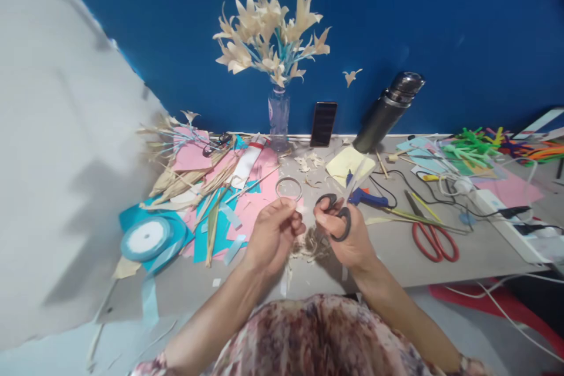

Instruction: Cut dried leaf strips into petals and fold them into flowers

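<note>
1. Brown, pink and white patterned cloth of the person's garment [304,338] fills the near edge, below the grey tabletop [396,270].
2. Tan, curled shreds [315,247] lie on the tabletop between the wrists.
3. To the left, a round spool of pale-blue ribbon [147,238] rests on turquoise sheets, its loose end trailing over the near edge.
4. The left hand [277,226] has thumb and forefinger together in a pinch; I cannot tell what, if anything, is between them.
5. The right hand [346,229] is clamped on black-handled metal scissors [349,223], fingers through the loops, blades pointing far and right.
6. To the right lie red-handled scissors [436,241], with a long white power strip [506,226] farther right.
7. Just beyond the left fingertips is a thin, pale ring [301,188]; beyond the right hand, a blue glue gun [370,198] lies near a pale-yellow paper square [346,165].
8. Farthest, before the blue wall [176,12], stand a clear bottle [278,123] of cream flowers [264,29], a black phone [324,124] and a dark, tilted flask [381,114].
</note>
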Action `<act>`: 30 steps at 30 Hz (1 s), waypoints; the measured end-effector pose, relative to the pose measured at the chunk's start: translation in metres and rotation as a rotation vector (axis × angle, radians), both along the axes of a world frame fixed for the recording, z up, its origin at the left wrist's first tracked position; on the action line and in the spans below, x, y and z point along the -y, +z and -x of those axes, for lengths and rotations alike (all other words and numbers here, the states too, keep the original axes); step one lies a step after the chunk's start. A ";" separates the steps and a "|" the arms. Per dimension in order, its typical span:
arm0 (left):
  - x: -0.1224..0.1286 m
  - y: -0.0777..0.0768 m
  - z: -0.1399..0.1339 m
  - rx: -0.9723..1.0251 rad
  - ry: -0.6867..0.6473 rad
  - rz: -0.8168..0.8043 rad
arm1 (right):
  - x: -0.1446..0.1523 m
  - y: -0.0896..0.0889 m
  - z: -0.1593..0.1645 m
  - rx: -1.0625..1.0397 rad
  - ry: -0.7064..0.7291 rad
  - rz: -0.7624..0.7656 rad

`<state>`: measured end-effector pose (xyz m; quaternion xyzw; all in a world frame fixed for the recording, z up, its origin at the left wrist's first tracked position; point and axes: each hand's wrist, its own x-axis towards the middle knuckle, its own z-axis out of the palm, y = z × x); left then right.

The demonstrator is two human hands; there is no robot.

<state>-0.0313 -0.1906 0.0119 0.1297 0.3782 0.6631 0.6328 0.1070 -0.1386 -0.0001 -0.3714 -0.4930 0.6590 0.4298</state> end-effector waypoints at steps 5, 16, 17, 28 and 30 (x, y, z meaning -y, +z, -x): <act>-0.001 0.003 0.020 -0.056 0.022 -0.015 | 0.001 -0.002 -0.014 0.151 0.330 -0.086; -0.007 0.009 0.021 -0.238 0.072 -0.031 | 0.016 -0.010 -0.016 0.318 0.500 -0.137; -0.008 0.009 0.021 -0.259 0.084 -0.032 | 0.017 -0.010 -0.016 0.307 0.506 -0.131; -0.013 0.010 0.017 -0.321 0.066 -0.049 | 0.018 -0.016 -0.017 0.207 0.523 -0.074; -0.014 0.009 0.017 -0.328 0.063 -0.046 | 0.018 -0.018 -0.018 0.208 0.520 -0.062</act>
